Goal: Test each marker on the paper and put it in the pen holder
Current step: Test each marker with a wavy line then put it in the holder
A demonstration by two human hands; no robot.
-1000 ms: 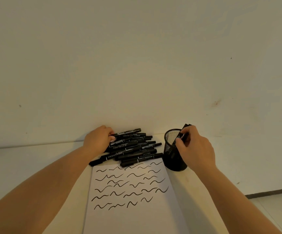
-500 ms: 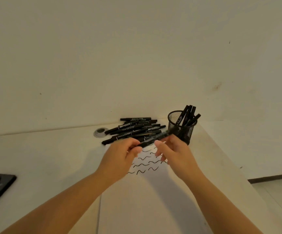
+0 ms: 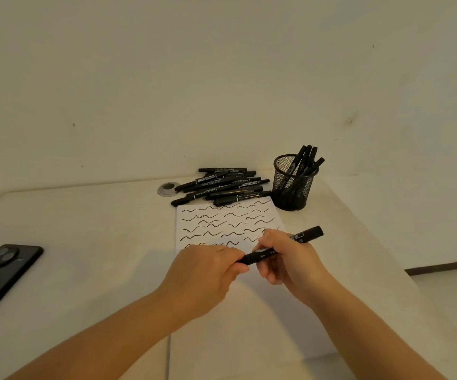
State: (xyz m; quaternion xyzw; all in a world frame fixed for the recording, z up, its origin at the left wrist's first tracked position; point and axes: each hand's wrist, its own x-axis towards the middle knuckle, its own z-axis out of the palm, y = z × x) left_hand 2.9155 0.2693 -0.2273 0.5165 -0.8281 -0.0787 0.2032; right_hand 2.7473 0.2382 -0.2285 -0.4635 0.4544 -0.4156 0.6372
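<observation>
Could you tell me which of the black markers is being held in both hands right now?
The marker held over the paper: left hand grips one end, right hand the barrel. The others lie piled or stand in the holder.

1 s ago L hand (image 3: 202, 272) was at the marker pile (image 3: 221, 187), R hand (image 3: 290, 259) at the pen holder (image 3: 293, 185). Both since pulled back over the paper (image 3: 221, 226) and gripped one marker (image 3: 282, 246), L on its near end, R mid-barrel.

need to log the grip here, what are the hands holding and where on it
One black marker, held by both: the left hand grips its near end, the right hand pinches its middle. The far capped end sticks out free.
</observation>
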